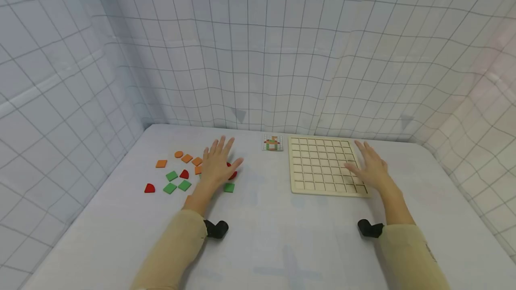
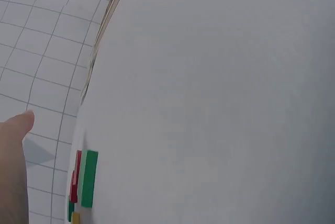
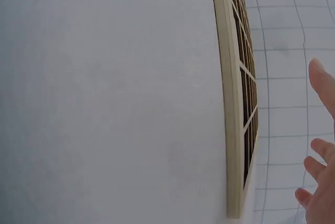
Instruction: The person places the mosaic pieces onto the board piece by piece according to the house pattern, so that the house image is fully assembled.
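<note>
My left hand (image 1: pixel 217 164) is spread, its fingers straight, above the right side of a scatter of flat coloured pieces. Under and around it lie orange squares (image 1: pixel 161 164), green squares (image 1: pixel 169 188), red quarter-round pieces (image 1: pixel 149 188) and an orange disc (image 1: pixel 178 154); the hand hides some of them. A green piece (image 2: pixel 89 179) shows close by in the left wrist view. Over the right edge of a pale wooden grid board (image 1: pixel 322 164) my right hand (image 1: pixel 371 169) is held with fingers extended, gripping nothing. The board's cells hold no pieces.
A small card (image 1: pixel 273 142) with a coloured pattern lies left of the board, near the table's back edge. White cloth with a grid (image 1: pixel 282 57) hangs behind and at both sides. Black wrist cameras (image 1: pixel 217 229) sit on both sleeves.
</note>
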### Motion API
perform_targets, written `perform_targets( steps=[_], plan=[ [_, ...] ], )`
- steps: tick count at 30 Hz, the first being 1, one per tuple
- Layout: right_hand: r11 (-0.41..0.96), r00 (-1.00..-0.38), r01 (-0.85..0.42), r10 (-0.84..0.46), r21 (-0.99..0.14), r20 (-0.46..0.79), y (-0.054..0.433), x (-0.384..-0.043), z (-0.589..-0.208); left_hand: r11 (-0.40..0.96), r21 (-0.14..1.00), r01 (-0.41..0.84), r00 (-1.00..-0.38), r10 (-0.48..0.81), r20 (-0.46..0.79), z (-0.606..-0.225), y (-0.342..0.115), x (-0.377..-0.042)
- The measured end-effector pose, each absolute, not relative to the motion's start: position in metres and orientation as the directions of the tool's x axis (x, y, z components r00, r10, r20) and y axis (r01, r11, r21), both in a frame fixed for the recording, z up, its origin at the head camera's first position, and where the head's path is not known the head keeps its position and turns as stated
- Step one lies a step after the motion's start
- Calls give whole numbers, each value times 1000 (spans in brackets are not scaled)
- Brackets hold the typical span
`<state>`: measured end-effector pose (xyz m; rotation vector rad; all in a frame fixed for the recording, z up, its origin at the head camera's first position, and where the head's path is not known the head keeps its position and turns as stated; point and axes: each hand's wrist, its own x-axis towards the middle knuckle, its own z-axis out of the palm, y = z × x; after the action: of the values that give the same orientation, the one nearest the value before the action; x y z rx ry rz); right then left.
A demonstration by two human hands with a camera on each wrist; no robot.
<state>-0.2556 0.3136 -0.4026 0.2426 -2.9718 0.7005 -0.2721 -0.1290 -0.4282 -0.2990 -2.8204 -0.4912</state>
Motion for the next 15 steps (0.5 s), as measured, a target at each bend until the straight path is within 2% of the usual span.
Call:
perform_targets(
  steps=[3,8,15],
  plan=[
    [819,-983,-180,-132,-545,127,321,-259,-410,888,372,271,-939,159,306,-430,-120,-280],
    [694,-989,-146,-127,-705,80,330,-262,-421,840,457,292,-936,153,316,-434,-106,-293],
    [566,-989,-109,-146,-817,30,339,-263,-426,768,573,287,-948,143,283,-437,-86,-305]
  ],
)
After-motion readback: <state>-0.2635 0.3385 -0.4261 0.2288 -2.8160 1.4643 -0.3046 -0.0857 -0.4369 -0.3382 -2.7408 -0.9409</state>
